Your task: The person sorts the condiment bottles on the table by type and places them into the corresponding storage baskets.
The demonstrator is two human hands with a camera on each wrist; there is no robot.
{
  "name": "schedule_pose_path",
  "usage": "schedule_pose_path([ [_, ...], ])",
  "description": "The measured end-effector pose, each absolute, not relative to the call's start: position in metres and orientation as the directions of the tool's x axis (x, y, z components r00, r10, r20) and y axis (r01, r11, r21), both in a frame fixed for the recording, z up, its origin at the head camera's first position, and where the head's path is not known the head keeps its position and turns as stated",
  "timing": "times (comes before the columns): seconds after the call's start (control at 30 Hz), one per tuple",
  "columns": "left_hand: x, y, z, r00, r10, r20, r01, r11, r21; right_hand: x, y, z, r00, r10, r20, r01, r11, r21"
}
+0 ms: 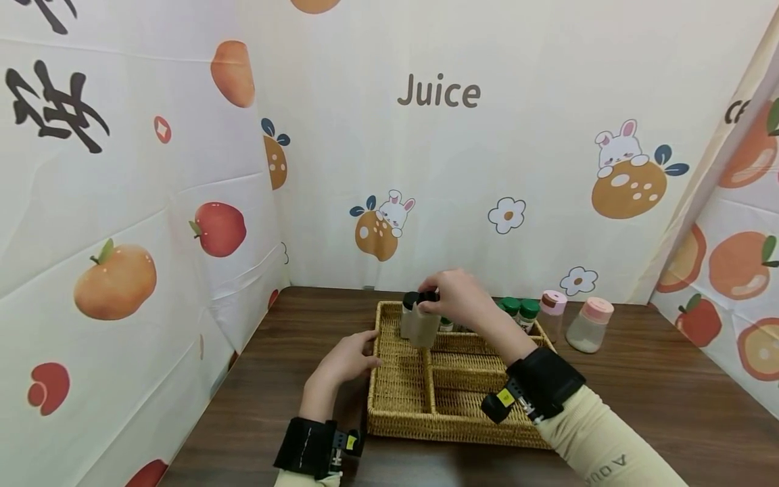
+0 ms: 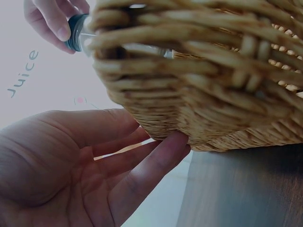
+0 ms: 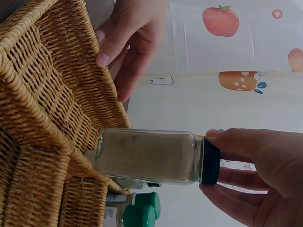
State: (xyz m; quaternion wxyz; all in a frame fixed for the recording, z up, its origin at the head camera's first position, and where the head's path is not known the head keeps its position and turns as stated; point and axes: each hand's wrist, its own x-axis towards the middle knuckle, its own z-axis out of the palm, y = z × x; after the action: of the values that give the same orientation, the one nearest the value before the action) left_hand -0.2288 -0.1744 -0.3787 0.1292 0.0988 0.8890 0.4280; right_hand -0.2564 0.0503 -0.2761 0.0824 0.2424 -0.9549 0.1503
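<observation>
Jar (image 3: pixel 147 155) pinched by right hand (image 3: pixel 255 175); left wrist view shows flat left hand (image 2: pixel 71 175) touching basket (image 2: pixel 213 94)

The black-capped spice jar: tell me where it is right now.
In the head view, the black-capped spice jar is gripped by its cap in the right hand, over the back-left compartment of the wicker tray, beside another black-capped jar.

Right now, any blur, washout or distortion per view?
Head view: sharp, evenly lit, wide-angle bending at the edges. Left wrist view: backdrop blown out white, the left hand and wicker basket soft from closeness. Right wrist view: image rotated sideways, the jar in the right hand in focus, backdrop bright.
</observation>
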Motion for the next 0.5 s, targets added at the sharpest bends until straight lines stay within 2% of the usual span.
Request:
schedule_pose_path([
  [0.5, -0.231, -0.173, -0.381, -0.943, 0.301, -0.144, 0.076, 0.614, 0.786, -0.270, 0.033, -0.304, -0.899, -0.381, 0.217, -0.427, 0.874, -0.233],
])
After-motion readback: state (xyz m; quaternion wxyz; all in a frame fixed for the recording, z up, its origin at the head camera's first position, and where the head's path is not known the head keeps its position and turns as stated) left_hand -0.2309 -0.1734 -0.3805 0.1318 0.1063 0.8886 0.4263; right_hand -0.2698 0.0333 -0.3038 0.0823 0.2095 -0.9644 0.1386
